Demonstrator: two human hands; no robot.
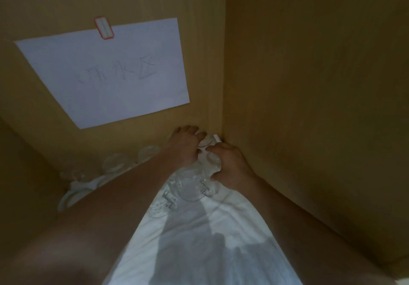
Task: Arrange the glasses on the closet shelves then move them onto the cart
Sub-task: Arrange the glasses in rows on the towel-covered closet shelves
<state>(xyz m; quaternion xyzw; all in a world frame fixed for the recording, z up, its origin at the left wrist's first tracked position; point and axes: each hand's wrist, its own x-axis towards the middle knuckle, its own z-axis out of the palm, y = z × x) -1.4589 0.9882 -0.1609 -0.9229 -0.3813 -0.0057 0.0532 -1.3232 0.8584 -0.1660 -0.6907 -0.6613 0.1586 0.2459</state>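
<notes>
Left hand [184,146] and right hand [230,167] fingers curl around blurred clear glass cups [205,152]; the grip is partly hidden, and the left forearm covers further cups.

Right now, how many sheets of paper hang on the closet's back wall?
1. The paper hangs on the back wall, upper left, held by a red-edged clip at its top edge. It is above the glasses. The arms may hide more lower down.
</notes>
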